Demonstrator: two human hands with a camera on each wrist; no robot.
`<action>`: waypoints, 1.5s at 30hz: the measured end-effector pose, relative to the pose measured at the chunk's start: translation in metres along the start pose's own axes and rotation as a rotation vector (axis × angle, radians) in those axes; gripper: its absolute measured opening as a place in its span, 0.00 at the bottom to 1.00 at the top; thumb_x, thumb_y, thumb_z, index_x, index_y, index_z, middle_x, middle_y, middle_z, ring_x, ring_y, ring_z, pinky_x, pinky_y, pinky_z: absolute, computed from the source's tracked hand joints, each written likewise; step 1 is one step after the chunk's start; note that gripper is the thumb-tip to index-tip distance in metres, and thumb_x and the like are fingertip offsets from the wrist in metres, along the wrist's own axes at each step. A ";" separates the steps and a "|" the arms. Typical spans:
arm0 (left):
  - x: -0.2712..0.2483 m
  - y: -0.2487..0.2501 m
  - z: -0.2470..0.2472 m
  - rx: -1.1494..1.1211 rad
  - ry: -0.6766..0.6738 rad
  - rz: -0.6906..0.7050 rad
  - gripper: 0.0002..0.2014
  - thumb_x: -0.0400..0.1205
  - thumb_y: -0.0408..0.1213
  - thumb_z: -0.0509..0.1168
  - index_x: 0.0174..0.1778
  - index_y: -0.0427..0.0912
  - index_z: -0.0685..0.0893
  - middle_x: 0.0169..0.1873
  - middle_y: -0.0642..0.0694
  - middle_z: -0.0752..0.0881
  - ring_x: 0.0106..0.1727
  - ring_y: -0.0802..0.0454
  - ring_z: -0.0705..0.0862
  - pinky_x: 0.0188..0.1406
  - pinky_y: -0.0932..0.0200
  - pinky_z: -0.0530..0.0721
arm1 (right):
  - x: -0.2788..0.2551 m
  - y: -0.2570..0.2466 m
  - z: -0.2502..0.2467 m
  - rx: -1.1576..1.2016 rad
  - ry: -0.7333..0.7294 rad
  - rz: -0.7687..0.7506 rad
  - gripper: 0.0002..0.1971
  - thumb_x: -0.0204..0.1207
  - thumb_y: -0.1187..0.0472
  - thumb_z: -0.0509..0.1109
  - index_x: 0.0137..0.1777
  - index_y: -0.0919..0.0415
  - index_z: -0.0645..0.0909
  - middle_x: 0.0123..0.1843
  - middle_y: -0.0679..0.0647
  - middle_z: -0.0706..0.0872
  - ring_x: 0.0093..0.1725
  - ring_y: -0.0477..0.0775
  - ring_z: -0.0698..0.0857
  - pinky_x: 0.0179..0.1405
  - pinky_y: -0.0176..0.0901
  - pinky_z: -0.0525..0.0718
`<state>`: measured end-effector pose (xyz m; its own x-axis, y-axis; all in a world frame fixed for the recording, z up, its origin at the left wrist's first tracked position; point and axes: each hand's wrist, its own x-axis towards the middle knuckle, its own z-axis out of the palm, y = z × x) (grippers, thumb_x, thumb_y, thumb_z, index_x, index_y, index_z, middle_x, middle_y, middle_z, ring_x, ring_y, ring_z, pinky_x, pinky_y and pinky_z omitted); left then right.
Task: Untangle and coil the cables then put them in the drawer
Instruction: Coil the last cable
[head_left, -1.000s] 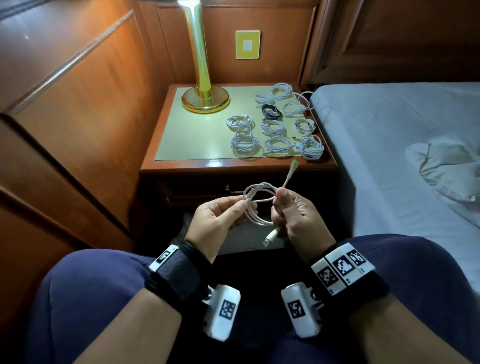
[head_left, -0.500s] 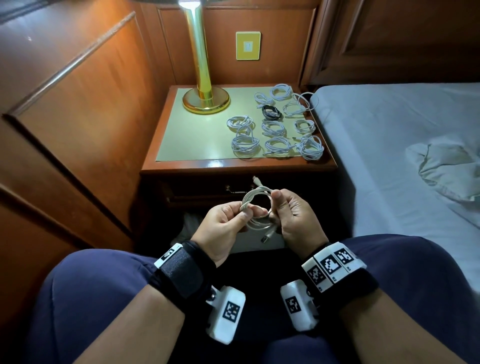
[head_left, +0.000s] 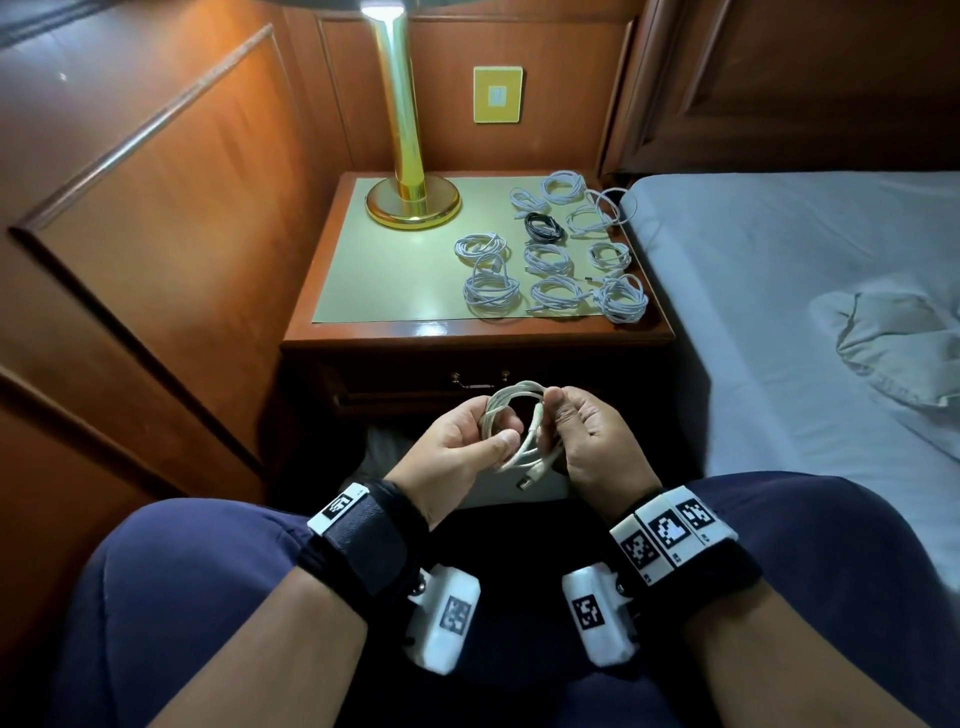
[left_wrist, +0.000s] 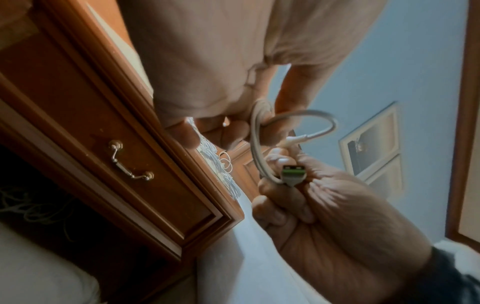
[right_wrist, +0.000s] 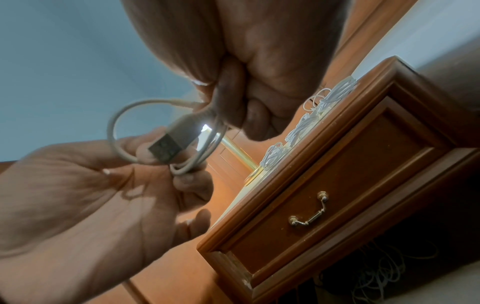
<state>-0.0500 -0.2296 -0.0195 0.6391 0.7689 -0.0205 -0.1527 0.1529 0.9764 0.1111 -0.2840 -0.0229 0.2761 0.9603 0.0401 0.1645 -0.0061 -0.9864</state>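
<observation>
Fingers (head_left: 498, 441) of the left hand (head_left: 457, 457) are curled round a small white USB cable (head_left: 511, 415), which is pinched at its left side, while the right hand (head_left: 592, 441) grips the loops on the other side, thumb on top. The cable is held in the air just in front of the closed drawer (head_left: 478, 387) of the nightstand (head_left: 467, 332), above the lap. Its USB plug (left_wrist: 293, 173) is seen poking out below the coil, so the last turn is judged not yet tucked in.

On the desk top of the nightstand, to the right of the brass lamp (head_left: 410, 202), about eleven coiled cables (head_left: 550, 260) are laid in rows, one of them black (head_left: 543, 228); one white loop at the far right edge (head_left: 605, 208) looks looser than the rest. Coiling is therefore judged nearly finished. In the dark space under the drawer, loose cable (right_wrist: 376, 273) is faintly seen in the right wrist view; whether it belongs to the task cannot be told. Nothing is shown to be in the drawer: it is yet to be opened and every coil is yet to be moved in.
</observation>
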 end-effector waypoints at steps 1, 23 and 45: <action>0.001 0.002 -0.001 0.009 -0.010 -0.003 0.06 0.74 0.32 0.67 0.46 0.38 0.79 0.34 0.50 0.79 0.34 0.58 0.75 0.38 0.64 0.74 | 0.000 -0.001 0.000 0.007 -0.008 -0.001 0.21 0.85 0.46 0.58 0.37 0.58 0.79 0.29 0.47 0.84 0.31 0.48 0.81 0.36 0.44 0.80; -0.002 0.005 -0.008 0.069 -0.032 0.050 0.11 0.81 0.33 0.66 0.58 0.43 0.87 0.37 0.49 0.83 0.41 0.56 0.80 0.45 0.59 0.80 | 0.002 -0.012 -0.010 0.219 -0.009 0.187 0.21 0.87 0.47 0.62 0.34 0.56 0.81 0.26 0.55 0.74 0.24 0.49 0.70 0.24 0.42 0.67; -0.001 0.004 -0.011 0.720 0.257 0.158 0.14 0.71 0.32 0.82 0.47 0.41 0.86 0.33 0.45 0.87 0.24 0.55 0.85 0.29 0.63 0.86 | -0.001 -0.019 -0.012 -0.011 -0.145 0.012 0.19 0.88 0.55 0.59 0.35 0.61 0.78 0.21 0.51 0.71 0.19 0.43 0.68 0.20 0.31 0.66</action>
<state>-0.0594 -0.2228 -0.0179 0.4420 0.8813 0.1670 0.3555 -0.3430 0.8694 0.1188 -0.2886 -0.0020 0.1381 0.9904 0.0044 0.1725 -0.0197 -0.9848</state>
